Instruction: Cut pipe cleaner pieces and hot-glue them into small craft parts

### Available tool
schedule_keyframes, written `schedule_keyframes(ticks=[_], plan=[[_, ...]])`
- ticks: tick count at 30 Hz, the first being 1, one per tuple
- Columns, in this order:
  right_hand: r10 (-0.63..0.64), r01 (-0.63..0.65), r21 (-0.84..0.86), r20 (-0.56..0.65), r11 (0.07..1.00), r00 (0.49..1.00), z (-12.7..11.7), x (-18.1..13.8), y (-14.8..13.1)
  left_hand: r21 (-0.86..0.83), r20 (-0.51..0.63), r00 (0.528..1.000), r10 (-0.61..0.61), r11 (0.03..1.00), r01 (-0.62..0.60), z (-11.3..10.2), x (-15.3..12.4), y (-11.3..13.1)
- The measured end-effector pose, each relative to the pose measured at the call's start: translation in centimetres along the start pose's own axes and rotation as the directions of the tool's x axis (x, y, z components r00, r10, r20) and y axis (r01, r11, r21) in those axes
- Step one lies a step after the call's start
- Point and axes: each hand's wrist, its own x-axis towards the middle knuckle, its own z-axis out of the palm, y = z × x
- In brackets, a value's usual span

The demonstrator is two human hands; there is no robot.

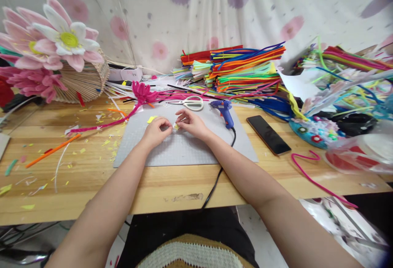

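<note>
Both hands meet over the grey cutting mat (135, 153). The fingertips of my right hand (192, 124) pinch a small white-and-yellow piece (176, 126), too small to name surely. My left hand (156, 132) is closed in a pinch right against it; what its fingertips grip is too small to make out. A yellow scrap (151, 119) lies on the mat just behind my left hand. Beyond the hands lie white-handled scissors (193, 103). To the right of them rests a blue hot glue gun (225, 112), its black cord running under my right forearm.
A black phone (268, 135) lies right of the mat. Bundles of coloured pipe cleaners (248, 71) are piled at the back. A pink pipe-cleaner flower (143, 94) and many scraps lie left. Large fuzzy flowers (67, 40) stand far left, a plastic tub (365, 153) far right.
</note>
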Motion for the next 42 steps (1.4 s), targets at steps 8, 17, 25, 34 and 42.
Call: schedule_keyframes(ticks=[8,17,25,34,42], plan=[[0.014,-0.015,0.023,0.034,1.000,0.999,0.0,-0.2,-0.5,0.011,-0.029,1.000,-0.006,1.000,0.006,0.0,0.0,0.0],[0.017,-0.017,-0.008,0.046,1.000,0.999,0.0,0.0,-0.1,0.014,-0.025,1.000,-0.013,1.000,0.013,0.0,0.1,-0.1],[0.060,-0.059,0.064,-0.003,0.996,0.998,-0.1,0.4,0.4,0.002,-0.043,0.999,-0.003,1.000,0.003,0.0,0.0,-0.1],[0.235,-0.167,0.445,-0.102,0.880,0.967,-0.5,0.4,-0.1,0.107,-0.525,0.851,-0.003,0.992,0.070,-1.2,-0.2,1.6],[0.299,-0.202,0.551,-0.092,0.810,0.950,-0.4,0.3,-0.4,-0.186,-0.264,0.933,-0.244,0.962,0.199,1.8,0.1,1.8]])
